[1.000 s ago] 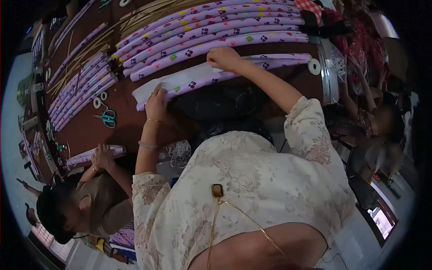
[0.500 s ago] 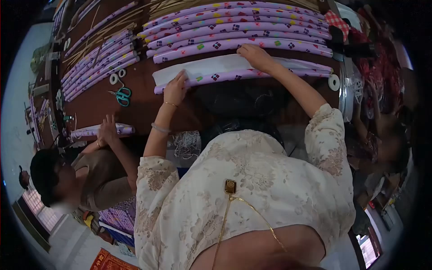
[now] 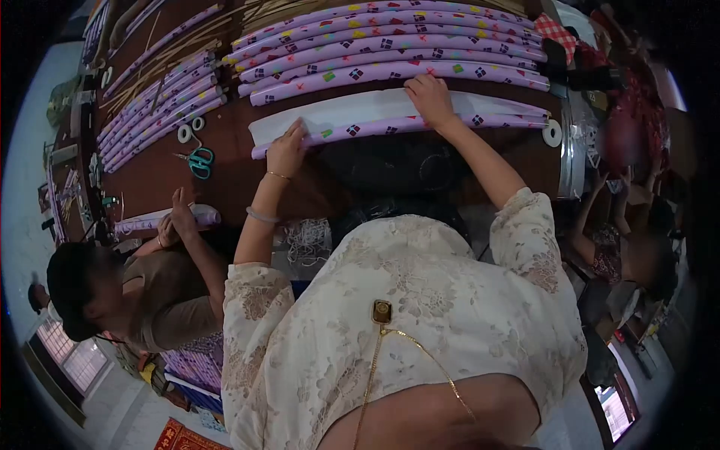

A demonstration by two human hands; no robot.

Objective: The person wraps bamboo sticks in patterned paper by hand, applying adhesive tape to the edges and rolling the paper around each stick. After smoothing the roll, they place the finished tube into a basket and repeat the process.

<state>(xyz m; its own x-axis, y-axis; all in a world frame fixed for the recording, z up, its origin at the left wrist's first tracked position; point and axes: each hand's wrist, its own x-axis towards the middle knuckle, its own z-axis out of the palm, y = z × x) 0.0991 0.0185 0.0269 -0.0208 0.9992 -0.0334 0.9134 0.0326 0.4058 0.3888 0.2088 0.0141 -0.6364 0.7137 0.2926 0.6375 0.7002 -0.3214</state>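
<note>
Pressing down on a half-wrapped purple patterned paper roll (image 3: 390, 124).
It is pinned flat near the brown table's (image 3: 225, 180) front edge by the left hand (image 3: 286, 150) and right hand (image 3: 430, 97), fingers spread.

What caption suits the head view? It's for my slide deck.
Both hands, left hand and right hand, press a part-rolled purple patterned sheet on the brown table.

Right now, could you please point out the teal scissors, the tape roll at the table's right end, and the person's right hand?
teal scissors (image 3: 200, 161), head view, on the handles.
tape roll (image 3: 553, 133), head view, on its white ring.
right hand (image 3: 429, 97), head view, on the back of the hand.
</note>
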